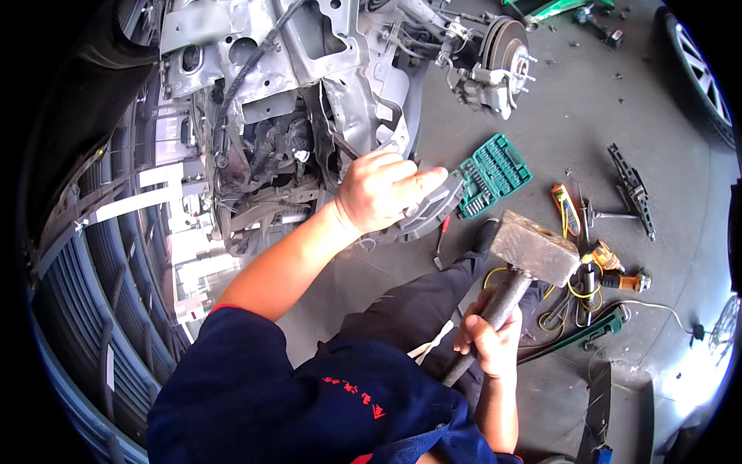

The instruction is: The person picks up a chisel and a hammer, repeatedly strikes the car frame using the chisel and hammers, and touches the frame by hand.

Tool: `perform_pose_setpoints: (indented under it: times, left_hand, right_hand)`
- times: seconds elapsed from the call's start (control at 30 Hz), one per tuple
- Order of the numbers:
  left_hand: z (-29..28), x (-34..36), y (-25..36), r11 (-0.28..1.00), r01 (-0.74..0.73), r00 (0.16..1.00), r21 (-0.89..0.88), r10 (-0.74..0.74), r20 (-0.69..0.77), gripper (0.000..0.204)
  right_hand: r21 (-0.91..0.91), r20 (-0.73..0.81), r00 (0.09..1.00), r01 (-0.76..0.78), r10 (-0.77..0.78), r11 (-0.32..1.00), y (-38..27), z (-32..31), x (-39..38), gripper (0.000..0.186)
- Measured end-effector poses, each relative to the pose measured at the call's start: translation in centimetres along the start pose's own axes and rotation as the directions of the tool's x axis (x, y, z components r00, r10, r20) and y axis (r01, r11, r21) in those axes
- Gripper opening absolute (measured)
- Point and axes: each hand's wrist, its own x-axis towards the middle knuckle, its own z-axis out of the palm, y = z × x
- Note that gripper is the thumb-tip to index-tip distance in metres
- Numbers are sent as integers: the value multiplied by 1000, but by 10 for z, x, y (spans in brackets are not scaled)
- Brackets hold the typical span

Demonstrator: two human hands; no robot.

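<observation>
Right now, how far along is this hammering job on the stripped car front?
Done: the car front is stripped to bare metal and wiring, and the wheel is off, exposing the brake disc. In hand: the left hand presses a bent grey part against the frame, while the right hand holds the sledgehammer raised. Left: the metal beside that part looks crumpled, and tools lie around the socket set.

Grey concrete floor [556, 124] spreads out under bright, even light. A stripped car front [270, 116] with bare metal and wiring fills the upper left, its brake disc [506, 50] exposed. On the floor lie a green socket set [495, 174], a scissor jack [632, 189] and yellow cables [576, 290]. A parked car's wheel [699, 69] sits far right.
</observation>
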Motion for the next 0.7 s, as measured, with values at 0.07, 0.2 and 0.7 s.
perform_pose_setpoints:
  times: [0.07, 0.2, 0.7]
  left_hand:
    - [-3, 0, 2, 1000, -4, 1000, -14, 4, 16, 47]
    - [-3, -1, 1, 1000, 18, 997, -5, -18, 71, 41]
    - [-5, -18, 4, 997, 72, 984, 12, -73, 161, 48]
  right_hand:
    - [1, 8, 999, 39, -39, 999, 18, 5, -2, 14]
    - [26, -7, 992, 129, -128, 991, 57, 26, 3, 20]
    - [62, -244, 626, 772, -741, 632, 70, 25, -30, 31]
